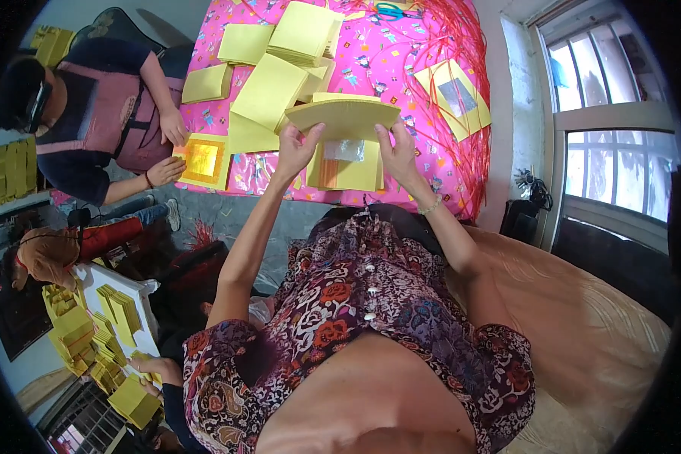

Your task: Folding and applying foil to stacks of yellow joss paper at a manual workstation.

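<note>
Between my two hands a small stack of yellow paper [344,114] is held raised and slightly bowed. My left hand [299,151] grips its left lower edge with the thumb in front, and my right hand [399,157] pinches the right side in the same way. Just below, on the table, lies more yellow paper [371,178] topped by a silver foil square [344,150] with an orange strip beneath. Left of my left hand, several yellow paper stacks [268,91] overlap one another.
A pink patterned cloth [371,45] covers the table. Red strings [473,91] trail down its right side, near scissors [390,10] and yellow paper with foil [456,98]. At left, a co-worker's hands [175,147] touch a gold-foiled sheet [204,160]. Yellow bundles [117,314] fill another table.
</note>
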`<state>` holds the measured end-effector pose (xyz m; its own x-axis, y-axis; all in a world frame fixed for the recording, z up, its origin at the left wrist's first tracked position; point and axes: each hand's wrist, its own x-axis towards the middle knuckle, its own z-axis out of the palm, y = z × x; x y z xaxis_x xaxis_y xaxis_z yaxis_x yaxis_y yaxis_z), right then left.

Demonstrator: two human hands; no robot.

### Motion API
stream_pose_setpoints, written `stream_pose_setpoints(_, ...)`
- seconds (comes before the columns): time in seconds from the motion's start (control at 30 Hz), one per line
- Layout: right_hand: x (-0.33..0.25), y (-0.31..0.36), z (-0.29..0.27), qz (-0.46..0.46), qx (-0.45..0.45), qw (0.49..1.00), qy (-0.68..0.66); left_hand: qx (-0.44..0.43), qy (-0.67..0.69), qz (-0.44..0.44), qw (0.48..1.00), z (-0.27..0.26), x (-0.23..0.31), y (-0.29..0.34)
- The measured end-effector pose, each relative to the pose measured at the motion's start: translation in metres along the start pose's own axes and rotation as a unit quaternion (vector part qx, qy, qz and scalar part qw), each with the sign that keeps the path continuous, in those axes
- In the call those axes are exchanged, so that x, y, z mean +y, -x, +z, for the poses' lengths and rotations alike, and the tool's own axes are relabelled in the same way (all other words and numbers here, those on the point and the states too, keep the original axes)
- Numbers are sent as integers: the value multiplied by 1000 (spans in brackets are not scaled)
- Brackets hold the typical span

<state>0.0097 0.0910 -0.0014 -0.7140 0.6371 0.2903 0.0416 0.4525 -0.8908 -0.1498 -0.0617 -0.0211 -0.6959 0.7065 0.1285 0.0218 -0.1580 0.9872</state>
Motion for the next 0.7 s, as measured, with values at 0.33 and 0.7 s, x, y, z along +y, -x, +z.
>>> stream_pose_setpoints(0.33, 1, -39, -26, -190, 12, 979, 73, -63, -178, 164, 968, -25, 6, -32)
stream_pose_setpoints(0.7, 62, 43, -21, -198, -175, 952, 157, -221, -343, 139, 902, -35, -25, 47)
